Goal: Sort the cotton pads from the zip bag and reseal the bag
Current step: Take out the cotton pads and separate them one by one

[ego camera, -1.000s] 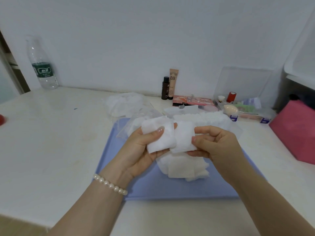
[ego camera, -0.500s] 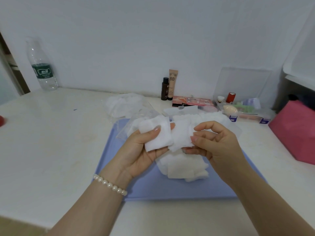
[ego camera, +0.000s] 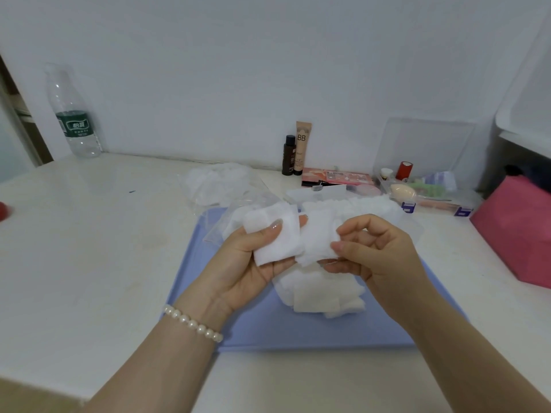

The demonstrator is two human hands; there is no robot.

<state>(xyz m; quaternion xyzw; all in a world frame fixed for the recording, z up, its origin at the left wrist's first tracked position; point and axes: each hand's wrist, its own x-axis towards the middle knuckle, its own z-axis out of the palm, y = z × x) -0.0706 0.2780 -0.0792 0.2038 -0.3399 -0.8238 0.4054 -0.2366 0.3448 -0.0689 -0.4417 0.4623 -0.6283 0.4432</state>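
In the middle of the frame the person holds cotton pads above a blue mat [ego camera: 253, 329]. The left hand [ego camera: 253, 263] has its thumb pressed over a small stack of pads [ego camera: 275, 234], fingers curled behind it. The right hand [ego camera: 375, 251] pinches a single thin pad [ego camera: 317, 239] at its edge between thumb and fingertips, and this pad touches the stack beside it. Below the hands, a loose pile of pads [ego camera: 325, 293] lies on the mat. The clear zip bag [ego camera: 235, 216] lies just behind the left hand, at the upper edge of the mat, and I think it is not yet sealed, though its mouth is hard to see. The risk, in my judgement, is that the thin pad sticks to the stack, because cotton fibres catch each other, so a pull can drag two pads or tear one. The pinch is also only on the edge; the pad may slip and fall into the pile, where sorted and unsorted pads would mix. A second bag of cotton [ego camera: 217, 183] lies further behind and could be confused with the first.
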